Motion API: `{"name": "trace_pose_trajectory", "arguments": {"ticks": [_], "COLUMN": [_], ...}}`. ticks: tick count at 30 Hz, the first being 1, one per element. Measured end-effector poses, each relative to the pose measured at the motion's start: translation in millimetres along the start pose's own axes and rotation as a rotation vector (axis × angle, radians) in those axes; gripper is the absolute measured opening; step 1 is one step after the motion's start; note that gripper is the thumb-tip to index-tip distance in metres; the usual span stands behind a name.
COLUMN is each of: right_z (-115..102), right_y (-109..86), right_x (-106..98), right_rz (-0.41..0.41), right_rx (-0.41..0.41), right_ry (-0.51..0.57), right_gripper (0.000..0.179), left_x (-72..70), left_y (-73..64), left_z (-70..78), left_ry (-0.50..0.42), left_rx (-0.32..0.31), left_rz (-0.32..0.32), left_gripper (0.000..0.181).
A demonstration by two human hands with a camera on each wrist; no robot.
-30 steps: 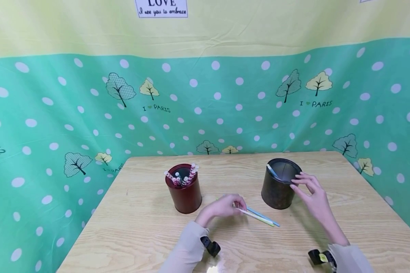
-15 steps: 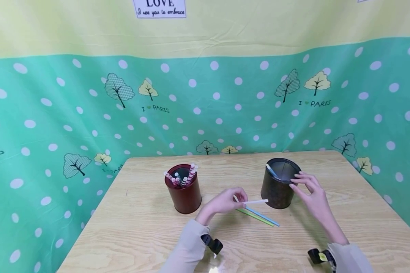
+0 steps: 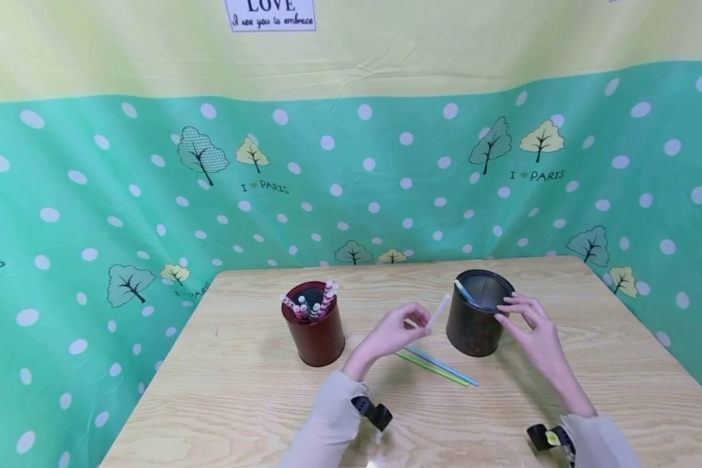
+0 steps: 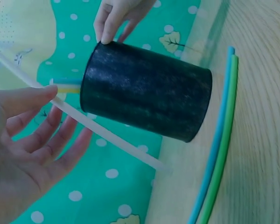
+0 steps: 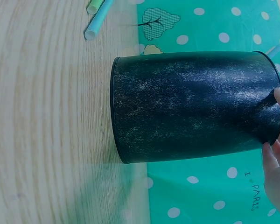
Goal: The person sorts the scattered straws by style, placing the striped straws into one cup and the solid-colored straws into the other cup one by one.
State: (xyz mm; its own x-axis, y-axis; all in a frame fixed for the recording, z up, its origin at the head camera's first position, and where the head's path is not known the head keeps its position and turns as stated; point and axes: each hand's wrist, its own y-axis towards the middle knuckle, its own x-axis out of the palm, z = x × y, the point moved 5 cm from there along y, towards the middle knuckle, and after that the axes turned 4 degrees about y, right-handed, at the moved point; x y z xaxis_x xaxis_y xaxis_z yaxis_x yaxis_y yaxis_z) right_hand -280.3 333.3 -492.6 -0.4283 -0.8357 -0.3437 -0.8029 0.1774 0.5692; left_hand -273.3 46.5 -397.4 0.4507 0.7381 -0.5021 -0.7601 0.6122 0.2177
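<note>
My left hand (image 3: 394,331) pinches a white straw (image 3: 439,312) between thumb and fingers. In the left wrist view the white straw (image 4: 114,138) slants in front of the black can (image 4: 147,91). With thumb and fingertips, my right hand (image 3: 532,328) grips the near right rim of the upright black can (image 3: 474,331). Inside that can leans a blue straw (image 3: 465,292); the left wrist view shows blue and yellow ends (image 4: 65,85) above its rim. Below my left hand, a green straw (image 3: 433,367) and a blue straw (image 3: 444,366) lie side by side on the table.
A dark red can (image 3: 316,338) holding several striped straws (image 3: 327,299) stands at the left on the wooden table (image 3: 222,364). Behind the table hangs a green and yellow cloth (image 3: 304,214) with dots and trees.
My left hand has lifted the white straw off the table and tilted its free end up toward the black can. The green and blue straws stay lying. My right hand keeps its place.
</note>
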Motion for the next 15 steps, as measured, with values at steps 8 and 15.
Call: {"name": "trace_pose_trajectory", "arguments": {"ticks": [8, 15], "right_z": [1.4, 2.5], "right_y": [-0.5, 0.7], "right_x": [0.2, -0.3], "right_rz": [-0.002, -0.004], "right_rx": [0.011, 0.008], "right_ry": [-0.002, 0.014], "right_gripper": [0.024, 0.024], "left_x": [-8.8, -16.8], "left_y": [0.0, 1.8], "left_z": [29.2, 50.5], "left_ry": [-0.079, -0.120], "left_rx": [0.013, 0.015], "left_rz": [0.102, 0.169], "left_gripper": [0.011, 0.015]}}
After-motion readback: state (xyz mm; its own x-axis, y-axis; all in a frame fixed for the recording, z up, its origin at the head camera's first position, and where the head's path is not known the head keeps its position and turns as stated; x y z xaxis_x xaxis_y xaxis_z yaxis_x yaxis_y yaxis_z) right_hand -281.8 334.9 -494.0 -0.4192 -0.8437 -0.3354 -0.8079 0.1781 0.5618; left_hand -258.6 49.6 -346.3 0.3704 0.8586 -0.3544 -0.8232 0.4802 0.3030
